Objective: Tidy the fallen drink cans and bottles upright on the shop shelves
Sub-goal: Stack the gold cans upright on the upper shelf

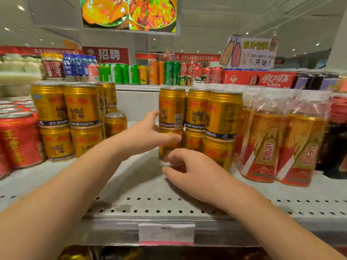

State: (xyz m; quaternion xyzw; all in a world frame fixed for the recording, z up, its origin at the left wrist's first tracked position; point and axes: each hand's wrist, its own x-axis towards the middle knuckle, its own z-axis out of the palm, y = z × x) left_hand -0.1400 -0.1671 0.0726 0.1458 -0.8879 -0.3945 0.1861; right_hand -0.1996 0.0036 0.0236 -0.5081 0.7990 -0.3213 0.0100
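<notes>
Two gold Red Bull cans stand stacked on the grey perforated shelf (pixel 142 184): an upper can (pixel 171 107) on a lower can (pixel 167 149). My left hand (pixel 150 132) wraps the stack from the left where the two cans meet, thumb up beside the upper can, fingers across the top of the lower one. My right hand (pixel 185 167) curls around the base of the lower can from the front. More stacked gold cans (pixel 212 119) stand upright right behind and beside this column. The image is motion-blurred.
Another block of stacked gold cans (pixel 65 119) and a single gold can (pixel 115 124) stand to the left, with red cans (pixel 18 139) beyond. Shrink-wrapped orange bottles (pixel 281 143) and dark bottles (pixel 336 147) crowd the right. A price tag (pixel 166 233) hangs on the shelf edge.
</notes>
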